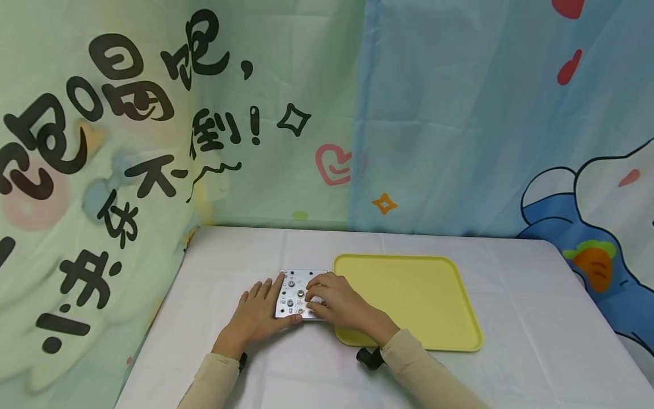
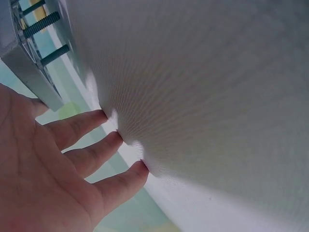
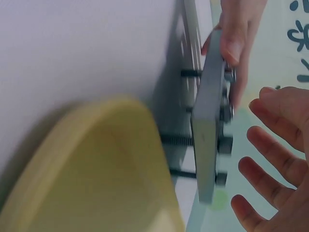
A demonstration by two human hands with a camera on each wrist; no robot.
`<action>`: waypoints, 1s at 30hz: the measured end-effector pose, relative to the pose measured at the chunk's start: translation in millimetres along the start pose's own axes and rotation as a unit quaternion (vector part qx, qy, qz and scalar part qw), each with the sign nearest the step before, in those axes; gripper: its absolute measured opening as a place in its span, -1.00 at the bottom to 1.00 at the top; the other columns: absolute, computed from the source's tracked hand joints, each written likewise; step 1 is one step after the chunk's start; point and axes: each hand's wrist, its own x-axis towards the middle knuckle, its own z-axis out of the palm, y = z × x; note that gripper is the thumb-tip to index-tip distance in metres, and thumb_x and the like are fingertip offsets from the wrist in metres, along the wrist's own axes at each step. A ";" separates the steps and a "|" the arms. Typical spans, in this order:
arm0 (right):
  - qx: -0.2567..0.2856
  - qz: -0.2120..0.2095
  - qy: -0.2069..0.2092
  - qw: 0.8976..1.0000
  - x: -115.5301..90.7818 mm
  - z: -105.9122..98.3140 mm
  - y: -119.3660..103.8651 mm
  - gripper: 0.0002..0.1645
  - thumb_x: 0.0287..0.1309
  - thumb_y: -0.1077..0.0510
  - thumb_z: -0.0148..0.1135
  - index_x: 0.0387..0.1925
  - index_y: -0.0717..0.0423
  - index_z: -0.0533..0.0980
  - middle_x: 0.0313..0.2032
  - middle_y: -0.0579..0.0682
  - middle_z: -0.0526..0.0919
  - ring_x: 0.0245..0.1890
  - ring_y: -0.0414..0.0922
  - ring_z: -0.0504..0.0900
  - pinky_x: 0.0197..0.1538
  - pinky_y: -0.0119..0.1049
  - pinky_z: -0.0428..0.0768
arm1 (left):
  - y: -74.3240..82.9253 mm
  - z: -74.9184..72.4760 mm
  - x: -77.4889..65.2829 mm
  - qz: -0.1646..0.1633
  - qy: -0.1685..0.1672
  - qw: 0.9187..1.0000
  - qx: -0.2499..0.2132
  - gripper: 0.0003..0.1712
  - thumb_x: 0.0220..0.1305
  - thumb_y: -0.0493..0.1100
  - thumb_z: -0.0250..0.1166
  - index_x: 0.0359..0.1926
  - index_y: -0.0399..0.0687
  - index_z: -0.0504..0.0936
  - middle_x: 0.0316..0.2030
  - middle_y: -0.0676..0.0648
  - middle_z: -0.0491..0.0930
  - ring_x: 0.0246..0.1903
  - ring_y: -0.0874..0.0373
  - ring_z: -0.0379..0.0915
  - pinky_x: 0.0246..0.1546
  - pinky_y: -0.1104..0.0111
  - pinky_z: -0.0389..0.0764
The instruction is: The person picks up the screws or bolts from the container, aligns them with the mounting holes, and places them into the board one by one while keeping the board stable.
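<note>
Left of the yellow tray (image 1: pixel 409 301), the bolt-studded plate (image 1: pixel 295 288) lay beneath the right hand (image 1: pixel 339 301), fingers loosely bent, ungripping; the left hand (image 1: pixel 260 309), fingers splayed, braced its edge, presumably against shifting.

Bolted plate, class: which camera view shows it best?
The head view: it looks down on the bolted plate, though the right hand covers part of it. The right wrist view shows it edge-on, bolts protruding on both sides; the left wrist view catches only a part, with threaded shafts.
</note>
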 end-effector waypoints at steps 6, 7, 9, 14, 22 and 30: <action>0.010 0.025 0.017 1.000 -17.4 -15.7 13.3 -0.96 0.27 0.18 0.35 -0.27 0.06 0.66 -0.07 -0.04 0.62 0.05 0.00 0.52 0.08 0.03 0.47 | 0.6 0.3 -0.1 -0.004 0.001 1.000 -0.001 0.26 0.12 0.65 0.07 0.60 -0.01 0.01 0.42 -0.33 0.24 0.39 -0.32 0.10 0.30 -0.23 0.16; 0.009 0.025 0.023 0.999 -20.6 -18.5 16.2 -0.97 0.26 0.19 0.35 -0.27 0.07 0.66 -0.07 -0.03 0.63 0.03 0.01 0.53 0.06 0.03 0.47 | 0.5 0.3 0.1 -0.006 0.001 1.000 -0.003 0.26 0.12 0.65 0.07 0.60 -0.01 0.01 0.42 -0.33 0.23 0.40 -0.32 0.10 0.31 -0.23 0.16; 0.006 0.023 0.034 0.999 -27.4 -23.5 22.6 -0.97 0.23 0.22 0.37 -0.28 0.08 0.66 -0.09 -0.02 0.64 0.00 0.03 0.55 0.02 0.03 0.49 | 0.0 0.6 0.3 -0.009 -0.001 1.000 -0.003 0.26 0.12 0.65 0.07 0.60 -0.01 0.01 0.42 -0.33 0.23 0.40 -0.32 0.09 0.32 -0.23 0.14; 0.010 0.051 0.037 0.998 -46.6 -35.6 36.3 -0.95 0.22 0.24 0.39 -0.26 0.10 0.66 -0.09 0.01 0.63 -0.02 0.05 0.55 -0.02 0.07 0.50 | 0.0 0.3 -0.6 -0.009 -0.002 1.000 -0.008 0.25 0.13 0.63 0.09 0.59 -0.03 0.01 0.43 -0.34 0.22 0.41 -0.31 0.08 0.33 -0.22 0.12; 0.026 0.095 0.045 0.994 -81.7 -43.4 59.4 -0.90 0.18 0.30 0.40 -0.26 0.09 0.66 -0.08 0.03 0.62 -0.03 0.08 0.55 -0.05 0.15 0.48 | 1.2 -0.9 -1.1 -0.009 -0.006 1.000 -0.007 0.25 0.14 0.62 0.10 0.60 -0.03 0.00 0.43 -0.34 0.21 0.41 -0.32 0.07 0.34 -0.22 0.11; 0.025 0.133 0.001 0.991 -105.3 -48.5 71.5 -0.83 0.18 0.32 0.37 -0.31 -0.03 0.66 -0.14 -0.05 0.63 -0.07 0.10 0.54 -0.09 0.18 0.48 | -0.1 1.6 -0.1 -0.003 0.001 1.000 -0.004 0.26 0.13 0.64 0.09 0.59 -0.04 0.01 0.42 -0.34 0.22 0.40 -0.31 0.10 0.32 -0.22 0.13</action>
